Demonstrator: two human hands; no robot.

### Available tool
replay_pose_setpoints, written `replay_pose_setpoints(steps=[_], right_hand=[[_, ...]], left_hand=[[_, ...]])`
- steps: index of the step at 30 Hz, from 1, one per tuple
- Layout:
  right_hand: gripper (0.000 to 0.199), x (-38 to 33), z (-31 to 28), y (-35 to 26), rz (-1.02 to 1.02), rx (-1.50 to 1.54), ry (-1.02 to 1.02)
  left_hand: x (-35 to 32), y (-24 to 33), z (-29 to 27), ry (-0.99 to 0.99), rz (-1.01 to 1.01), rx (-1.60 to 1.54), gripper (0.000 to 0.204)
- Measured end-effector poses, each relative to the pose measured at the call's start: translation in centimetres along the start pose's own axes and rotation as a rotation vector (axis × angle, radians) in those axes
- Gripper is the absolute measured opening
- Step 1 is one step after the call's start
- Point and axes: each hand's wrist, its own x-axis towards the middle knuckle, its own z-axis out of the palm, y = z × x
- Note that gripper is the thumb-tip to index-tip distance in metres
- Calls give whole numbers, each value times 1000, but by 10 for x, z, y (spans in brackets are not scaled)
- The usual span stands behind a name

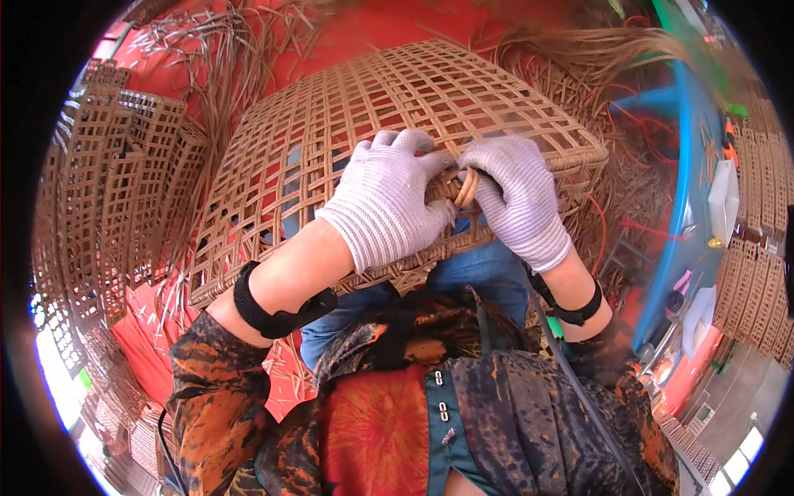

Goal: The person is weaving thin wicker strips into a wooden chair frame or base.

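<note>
Across my lap lies a large woven rattan basket-like piece (397, 91) with an open lattice and a thick rim on my side. My left hand (385, 198), in a white knit glove, rests on the lattice and grips the near edge between thumb and fingers. My right hand (521, 198), gloved alike, is closed at the same edge, just right of the left hand. A small loop of tan rattan strand (467, 187) stands up between the two hands, at the right fingers. The right fingertips are partly hidden behind the hand.
Stacked lattice panels (116, 165) stand at the left. Loose strands (219, 50) lie on the red floor covering (356, 25) beyond the woven piece. On the right is a blue-rimmed surface (682, 165) with small tools, and more woven panels (751, 289) beyond it.
</note>
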Motion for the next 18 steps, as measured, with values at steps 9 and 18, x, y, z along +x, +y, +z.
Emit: replay_pose_setpoints(steps=[9,18], right_hand=[[23,-10,-7,-3,-3,69,118],[9,-130,-22,-51,306,470,-82]], left_hand=[[2,26,5,81,49,212,51],[9,21,4,-40,-55,176,53]])
